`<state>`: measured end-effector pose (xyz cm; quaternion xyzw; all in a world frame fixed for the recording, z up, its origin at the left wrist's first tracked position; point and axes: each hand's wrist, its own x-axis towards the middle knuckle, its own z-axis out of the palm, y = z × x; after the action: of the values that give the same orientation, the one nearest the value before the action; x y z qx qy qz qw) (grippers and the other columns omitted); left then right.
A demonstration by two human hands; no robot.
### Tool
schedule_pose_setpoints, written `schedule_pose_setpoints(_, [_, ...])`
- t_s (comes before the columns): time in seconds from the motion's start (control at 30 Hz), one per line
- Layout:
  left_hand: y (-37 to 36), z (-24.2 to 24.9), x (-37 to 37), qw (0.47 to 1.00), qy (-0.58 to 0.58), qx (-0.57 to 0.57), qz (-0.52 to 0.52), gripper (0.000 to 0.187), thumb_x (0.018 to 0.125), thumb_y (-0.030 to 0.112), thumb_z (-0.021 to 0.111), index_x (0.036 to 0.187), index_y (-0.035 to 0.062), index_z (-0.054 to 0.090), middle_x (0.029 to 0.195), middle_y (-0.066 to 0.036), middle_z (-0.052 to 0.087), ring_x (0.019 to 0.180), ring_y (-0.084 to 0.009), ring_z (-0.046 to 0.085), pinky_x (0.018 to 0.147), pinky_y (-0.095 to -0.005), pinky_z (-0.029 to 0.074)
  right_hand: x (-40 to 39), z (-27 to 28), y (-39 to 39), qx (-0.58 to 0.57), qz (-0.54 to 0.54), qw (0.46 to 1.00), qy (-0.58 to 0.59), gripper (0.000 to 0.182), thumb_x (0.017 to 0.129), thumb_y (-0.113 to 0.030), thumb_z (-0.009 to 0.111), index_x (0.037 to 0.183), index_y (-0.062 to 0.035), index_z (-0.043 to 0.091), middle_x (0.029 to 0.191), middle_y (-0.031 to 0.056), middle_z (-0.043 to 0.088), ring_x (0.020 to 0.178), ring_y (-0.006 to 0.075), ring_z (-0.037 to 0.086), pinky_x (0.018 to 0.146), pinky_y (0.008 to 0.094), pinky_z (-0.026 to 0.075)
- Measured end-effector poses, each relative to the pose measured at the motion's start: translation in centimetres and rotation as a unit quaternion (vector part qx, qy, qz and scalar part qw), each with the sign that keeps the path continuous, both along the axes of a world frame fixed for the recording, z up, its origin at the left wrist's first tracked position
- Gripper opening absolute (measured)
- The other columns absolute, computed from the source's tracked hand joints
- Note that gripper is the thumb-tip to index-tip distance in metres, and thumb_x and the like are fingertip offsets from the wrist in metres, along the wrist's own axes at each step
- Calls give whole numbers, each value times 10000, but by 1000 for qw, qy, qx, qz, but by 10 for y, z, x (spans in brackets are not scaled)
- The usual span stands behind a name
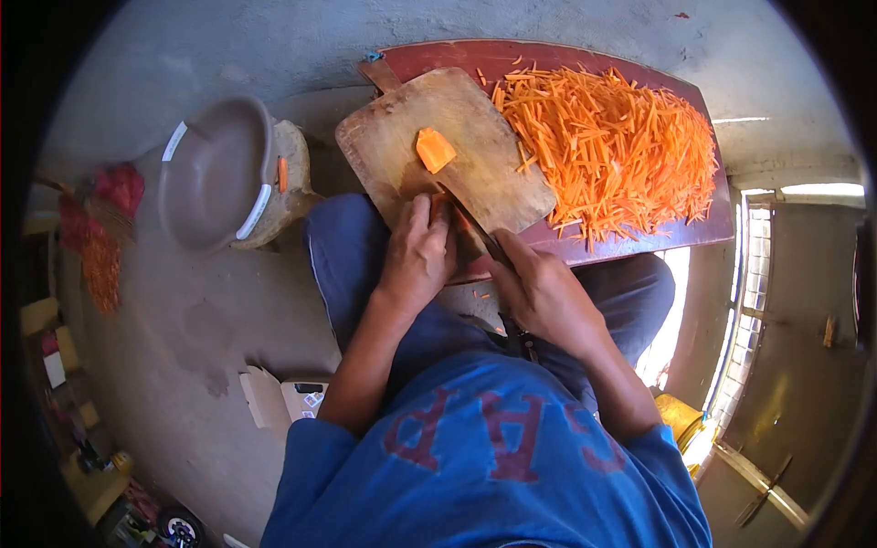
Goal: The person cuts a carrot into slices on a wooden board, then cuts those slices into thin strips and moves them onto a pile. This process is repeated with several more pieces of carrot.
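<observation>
My right hand point(548, 292) is closed round the handle of a knife point(470, 217), its dark blade slanting up and left over the near edge of a worn wooden cutting board point(493, 173). Beside the blade, my left hand point(420, 251) has its fingers curled and pressed together at the board's near edge. Whatever lies under those fingertips is hidden. A thick orange carrot piece point(435, 150) rests on the board, just beyond the knife tip. To the right of the board spreads a large heap of carrot strips point(612, 151).
The board and heap rest on a dark red table point(429, 57) against the wall. At left, a brown plastic basin point(215, 173) leans by a stool point(294, 173) bearing an orange carrot piece point(282, 174). An open cardboard box point(265, 397) lies on the floor; a yellow container point(678, 420) stands right.
</observation>
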<state>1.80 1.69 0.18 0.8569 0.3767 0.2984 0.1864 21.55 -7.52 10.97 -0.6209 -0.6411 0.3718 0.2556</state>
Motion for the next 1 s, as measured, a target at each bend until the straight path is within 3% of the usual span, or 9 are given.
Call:
schedule_pose_setpoints(0.07, [0, 1, 0, 1000, -4, -10, -2, 471, 940, -3, 674, 1385, -157, 643, 1204, -278, 580, 1095, -461, 641, 952, -532, 585, -3, 16, -12, -12, -13, 1000, 6, 321, 1108, -117, 665, 1385, 36, 607, 956, 358, 706, 912, 556, 710, 769, 578, 543])
schedule_pose_setpoints(0.27, [-3, -5, 0, 1000, -10, 15, 5, 471, 932, -11, 685, 1378, -158, 647, 1205, -281, 589, 1082, -456, 644, 945, -528, 581, -9, -20, 11, 40, -6, 999, -10, 345, 1102, -94, 671, 1410, 46, 601, 969, 343, 720, 939, 548, 724, 800, 565, 558])
schedule_pose_setpoints(0.37, [-1, -6, -2, 1000, -26, 11, 1, 494, 926, -13, 685, 1393, -166, 644, 1206, -289, 590, 1080, -457, 643, 955, -525, 578, -9, 2, 6, 10, 2, 1000, 0, 239, 1099, -122, 676, 1257, 32, 584, 876, 357, 694, 880, 576, 710, 739, 625, 535])
schedule_pose_setpoints(0.47, [-3, -9, -3, 999, -35, 14, 8, 485, 914, -25, 677, 1375, -171, 647, 1201, -290, 592, 1080, -459, 641, 961, -523, 577, -13, 3, -4, 11, -18, 1000, 9, 239, 1105, -129, 671, 1253, 35, 578, 879, 361, 691, 888, 582, 702, 742, 626, 530])
schedule_pose_setpoints(0.63, [-4, -6, -3, 1000, -28, -1, 8, 466, 891, -48, 667, 1338, -180, 655, 1205, -300, 602, 1091, -466, 648, 971, -525, 576, -14, -16, 18, 28, 1, 999, -20, 241, 1107, -132, 671, 1257, 30, 576, 882, 356, 693, 889, 577, 709, 744, 619, 537])
schedule_pose_setpoints(0.77, [-1, -8, -1, 999, -50, 7, 8, 479, 887, -37, 665, 1342, -186, 653, 1189, -306, 607, 1078, -473, 651, 968, -529, 576, -13, 12, 4, -14, -6, 1000, 6, 236, 1104, -128, 668, 1252, 31, 576, 905, 365, 693, 879, 582, 703, 755, 621, 541])
schedule_pose_setpoints(0.87, [-1, -14, -1, 998, -57, 14, 10, 485, 876, -46, 664, 1342, -182, 650, 1171, -306, 608, 1065, -476, 650, 961, -534, 576, -14, -16, 5, 13, -6, 1000, -14, 276, 1120, -121, 638, 1346, 35, 603, 947, 349, 703, 928, 560, 704, 775, 581, 532])
schedule_pose_setpoints(1.0, [-2, -9, -1, 999, -45, -11, 10, 502, 855, -61, 666, 1339, -194, 646, 1190, -319, 613, 1086, -480, 654, 968, -533, 578, -19, -22, 23, 46, 6, 999, -20, 284, 1106, -111, 656, 1335, 48, 598, 934, 348, 706, 911, 558, 714, 769, 591, 543])
